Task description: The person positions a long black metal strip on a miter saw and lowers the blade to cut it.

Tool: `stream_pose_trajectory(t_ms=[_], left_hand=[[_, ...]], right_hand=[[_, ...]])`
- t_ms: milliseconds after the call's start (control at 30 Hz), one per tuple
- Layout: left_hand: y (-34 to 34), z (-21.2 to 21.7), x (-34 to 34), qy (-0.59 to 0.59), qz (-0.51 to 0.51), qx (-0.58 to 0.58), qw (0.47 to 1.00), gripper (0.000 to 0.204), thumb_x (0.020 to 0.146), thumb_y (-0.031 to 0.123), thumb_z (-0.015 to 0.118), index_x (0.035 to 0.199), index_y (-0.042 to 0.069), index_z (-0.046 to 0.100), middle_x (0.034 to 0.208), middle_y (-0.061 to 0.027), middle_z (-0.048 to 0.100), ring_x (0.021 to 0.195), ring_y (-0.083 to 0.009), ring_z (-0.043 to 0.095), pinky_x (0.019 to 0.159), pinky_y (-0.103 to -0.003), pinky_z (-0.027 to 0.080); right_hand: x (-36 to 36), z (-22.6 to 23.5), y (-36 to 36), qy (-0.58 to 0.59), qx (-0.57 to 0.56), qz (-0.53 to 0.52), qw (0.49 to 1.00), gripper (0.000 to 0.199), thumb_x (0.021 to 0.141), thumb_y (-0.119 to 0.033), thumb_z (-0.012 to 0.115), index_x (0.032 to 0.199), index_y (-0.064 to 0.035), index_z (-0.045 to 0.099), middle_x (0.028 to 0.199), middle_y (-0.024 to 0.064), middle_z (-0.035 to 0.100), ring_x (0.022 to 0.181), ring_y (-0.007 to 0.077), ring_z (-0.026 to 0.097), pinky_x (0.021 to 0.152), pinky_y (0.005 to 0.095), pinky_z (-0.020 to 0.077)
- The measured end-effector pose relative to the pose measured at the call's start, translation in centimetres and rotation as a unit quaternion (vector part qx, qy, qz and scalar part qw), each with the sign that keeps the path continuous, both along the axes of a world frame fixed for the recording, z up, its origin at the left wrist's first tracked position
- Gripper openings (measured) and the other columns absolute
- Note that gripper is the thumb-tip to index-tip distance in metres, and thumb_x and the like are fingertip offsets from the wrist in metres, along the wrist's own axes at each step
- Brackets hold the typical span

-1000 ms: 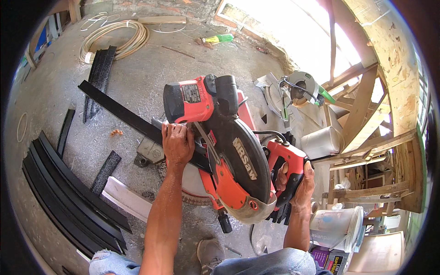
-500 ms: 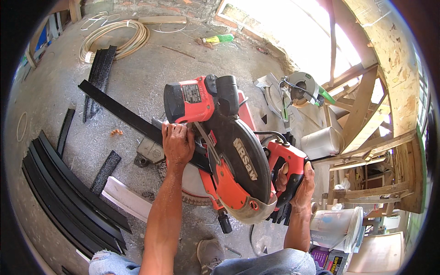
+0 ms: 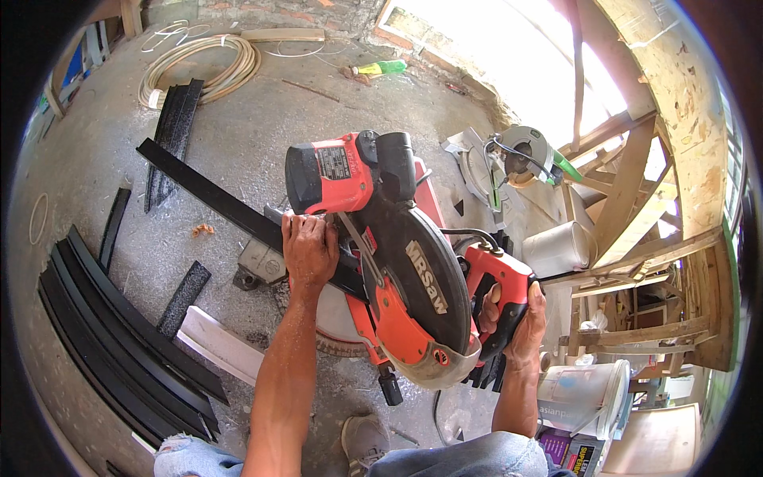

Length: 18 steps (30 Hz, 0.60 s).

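The right hand (image 3: 524,327) grips the miter saw (image 3: 417,274) while, apart from it, the left hand (image 3: 310,248) clamps the long black strip (image 3: 214,195) lying across the saw, its cut seemingly unfinished.

- Floor (image 3: 246,151): grey, concrete-like surface, with pale dust and specks scattered over it.
- Far wall (image 3: 274,17): exposed brickwork, reddish and grey, rough in finish.
- Opening (image 3: 524,56), upper right: washed out to white; door or window cannot be determined.
- Light: strongest at the opening; floor clearly lit.
- Timber framework (image 3: 624,199), right side: unpainted, with slanted braces and horizontal rails.
- Pale board (image 3: 682,87), upper right: wood-toned, surface blotched with darker marks.
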<state>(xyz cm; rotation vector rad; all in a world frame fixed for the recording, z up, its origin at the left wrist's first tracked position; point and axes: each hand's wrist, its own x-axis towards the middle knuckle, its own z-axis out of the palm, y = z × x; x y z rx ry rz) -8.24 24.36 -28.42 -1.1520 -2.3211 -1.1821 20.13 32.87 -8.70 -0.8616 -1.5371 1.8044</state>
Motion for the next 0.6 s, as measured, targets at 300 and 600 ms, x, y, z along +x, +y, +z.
stream_pose_trajectory(t_ms=[300,600], left_hand=[[0.03,-0.09,-0.01,0.004,0.0,0.002,1.0,0.024,0.096,0.019,0.054,0.095,0.001,0.068,0.093,-0.0144,0.065,0.101,-0.0337,0.058,0.111,-0.054,0.032],[0.02,0.07,0.02,0.005,0.0,0.005,1.0,0.022,0.094,0.018,0.055,0.095,0.0,0.068,0.093,-0.015,0.065,0.101,-0.0338,0.057,0.111,-0.053,0.031]], right_hand=[[0.19,-0.06,0.09,-0.005,-0.001,0.002,1.0,0.065,0.096,-0.065,0.043,0.093,-0.0029,0.06,0.067,0.0071,0.056,0.052,0.0155,0.051,0.049,0.0283,0.0422],[0.24,-0.08,0.15,-0.013,0.002,0.002,1.0,0.066,0.096,-0.067,0.042,0.093,-0.0032,0.061,0.067,0.0072,0.058,0.054,0.0165,0.053,0.049,0.0288,0.0416]])
